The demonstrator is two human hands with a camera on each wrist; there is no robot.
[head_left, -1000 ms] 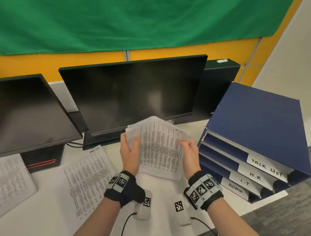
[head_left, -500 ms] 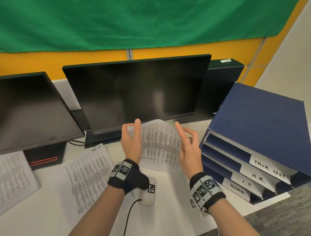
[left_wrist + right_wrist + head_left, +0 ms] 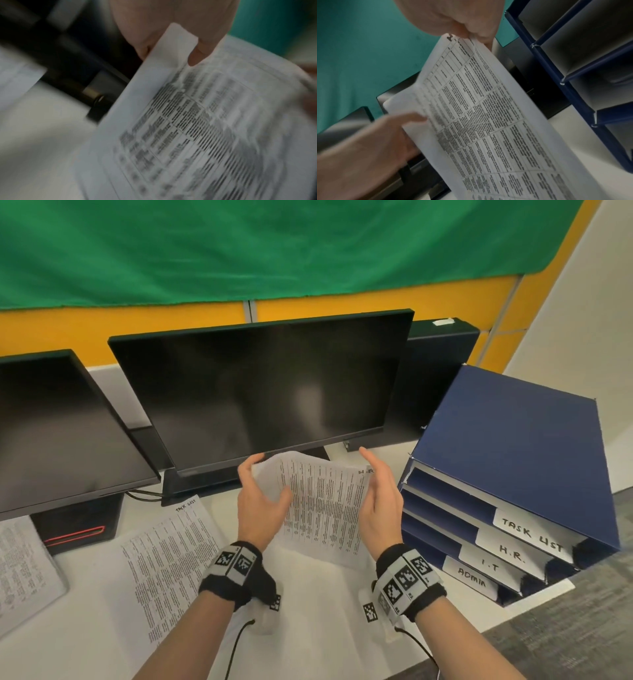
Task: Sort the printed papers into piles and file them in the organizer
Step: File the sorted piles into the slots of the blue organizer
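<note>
Just left of the blue organizer (image 3: 513, 474), the left hand (image 3: 260, 501) and right hand (image 3: 380, 501) are pinching the printed papers' (image 3: 322, 501) opposite edges between thumb and fingers.

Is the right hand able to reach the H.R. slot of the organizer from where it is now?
Probably yes: the right hand sits just beside the organizer, nothing between it and the open H.R. slot.
</note>
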